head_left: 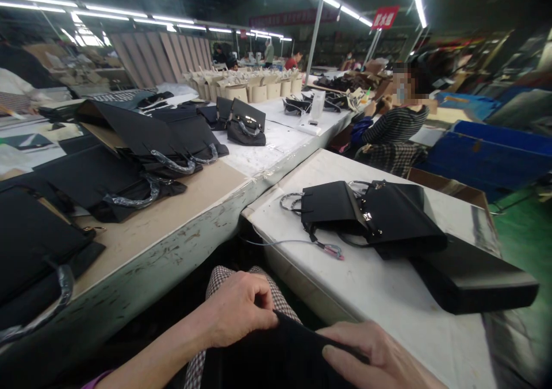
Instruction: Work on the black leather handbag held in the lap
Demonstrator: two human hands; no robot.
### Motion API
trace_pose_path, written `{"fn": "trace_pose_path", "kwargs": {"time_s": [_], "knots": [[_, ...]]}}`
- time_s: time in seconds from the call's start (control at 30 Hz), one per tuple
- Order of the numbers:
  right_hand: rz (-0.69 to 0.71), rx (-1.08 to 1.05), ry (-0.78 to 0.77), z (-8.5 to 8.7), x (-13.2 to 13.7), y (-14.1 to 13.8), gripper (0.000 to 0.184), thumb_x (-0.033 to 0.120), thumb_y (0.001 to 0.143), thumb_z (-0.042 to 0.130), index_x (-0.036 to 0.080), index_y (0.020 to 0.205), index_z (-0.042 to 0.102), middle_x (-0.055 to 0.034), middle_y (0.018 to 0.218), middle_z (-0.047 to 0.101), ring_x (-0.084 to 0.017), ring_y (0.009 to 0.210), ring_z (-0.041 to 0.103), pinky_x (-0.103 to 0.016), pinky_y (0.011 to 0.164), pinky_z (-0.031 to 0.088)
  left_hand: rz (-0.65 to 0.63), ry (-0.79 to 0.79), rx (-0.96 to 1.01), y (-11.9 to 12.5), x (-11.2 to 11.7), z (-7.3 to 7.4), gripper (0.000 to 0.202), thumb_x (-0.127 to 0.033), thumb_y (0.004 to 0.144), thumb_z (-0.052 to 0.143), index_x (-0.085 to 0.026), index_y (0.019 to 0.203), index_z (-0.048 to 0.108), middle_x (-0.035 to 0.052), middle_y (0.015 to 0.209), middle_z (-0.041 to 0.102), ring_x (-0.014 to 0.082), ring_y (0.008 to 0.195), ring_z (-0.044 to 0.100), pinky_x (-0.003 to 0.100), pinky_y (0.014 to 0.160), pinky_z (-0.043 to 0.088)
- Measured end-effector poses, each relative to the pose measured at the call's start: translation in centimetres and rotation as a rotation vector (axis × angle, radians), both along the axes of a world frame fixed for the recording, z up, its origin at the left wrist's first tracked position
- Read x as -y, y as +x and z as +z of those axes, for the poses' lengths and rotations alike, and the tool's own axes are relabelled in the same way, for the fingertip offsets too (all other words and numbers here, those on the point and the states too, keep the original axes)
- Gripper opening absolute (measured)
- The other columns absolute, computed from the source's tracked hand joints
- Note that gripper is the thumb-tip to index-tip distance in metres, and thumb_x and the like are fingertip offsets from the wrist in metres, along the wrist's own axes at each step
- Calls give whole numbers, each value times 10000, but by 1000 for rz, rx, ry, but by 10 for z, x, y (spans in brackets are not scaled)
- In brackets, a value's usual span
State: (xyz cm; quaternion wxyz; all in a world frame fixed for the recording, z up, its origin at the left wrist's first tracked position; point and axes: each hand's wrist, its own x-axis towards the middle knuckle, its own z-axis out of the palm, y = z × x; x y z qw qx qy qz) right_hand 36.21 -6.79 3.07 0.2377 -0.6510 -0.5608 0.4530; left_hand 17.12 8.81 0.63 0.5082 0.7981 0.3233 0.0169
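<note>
On my lap, over checked cloth, lies a black bag [269,357], cut off by the lower edge of the picture; its shape is mostly hidden in the dark. My left hand [239,308] pinches its upper edge between thumb and fingers. Farther along the same edge, my right hand [371,349] grips with the thumb on the near side and the fingers beyond. Just ahead on the white table, a black handbag [330,205] with wrapped handles lies against a larger black handbag [399,216]. A black box-like piece [478,274] sits at their right.
Several black bags with plastic-wrapped handles [133,196] cover the long table [211,190] on the left. A thin cord [280,242] hangs at the white table's edge [314,285]. Cream bags [259,90] stand farther back. A co-worker [401,124] sits beyond, near blue bins [487,159].
</note>
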Motion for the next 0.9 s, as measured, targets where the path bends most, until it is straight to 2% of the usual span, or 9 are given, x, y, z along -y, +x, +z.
{"fn": "trace_pose_path", "kwargs": {"time_s": [0.1,0.2,0.27,0.4,0.5,0.57,0.7,0.9], "knots": [[282,71,-66,7,-30,2,283,292,947,488,183,798,704,31,674,634,-134,601,552,-212,546,407,-28,13,20,2,4,1,163,-199,692,719,-164,584,601,-40,672,607,127,670,564,226,609,365],[521,167,-23,0,-64,-5,142,229,888,572,180,784,654,55,621,506,-105,554,462,-222,539,330,-47,63,26,0,6,2,167,-205,693,730,-167,591,602,-42,669,587,128,674,549,223,593,349],[611,182,13,-6,-80,-12,115,184,873,578,179,771,630,67,604,424,-98,546,423,-231,541,293,-38,89,26,-5,4,1,157,-204,710,730,-169,614,611,-43,672,592,130,681,555,221,610,360],[569,172,89,-7,-81,-22,151,171,916,515,188,801,611,48,694,481,-124,671,490,-238,619,325,-65,59,81,-25,-8,0,186,-255,721,793,-175,656,639,-38,767,671,151,779,617,229,734,419],[486,135,31,-3,-71,-22,192,184,948,470,196,811,604,40,728,544,-133,707,530,-239,657,360,-48,49,126,-40,-19,-2,212,-212,692,824,-164,610,636,-16,929,725,169,888,643,244,829,427],[452,109,-11,-1,-66,-20,219,195,963,456,199,805,607,39,727,561,-135,716,540,-236,656,369,-26,13,166,-45,-23,-5,171,-173,722,792,-163,618,656,-7,976,735,172,929,650,249,867,426],[429,38,-30,-2,-65,-18,234,203,972,456,199,782,592,54,684,539,-114,646,514,-219,616,369,50,-42,232,-45,-22,-12,106,-158,756,740,-164,670,679,7,957,740,174,919,657,259,869,445],[395,3,-29,-4,-64,-16,276,226,972,462,192,706,529,65,621,430,-92,556,402,-210,537,327,109,-28,207,-39,-17,-14,165,-119,729,707,-164,607,607,-1,868,721,162,849,654,253,814,463]]}}
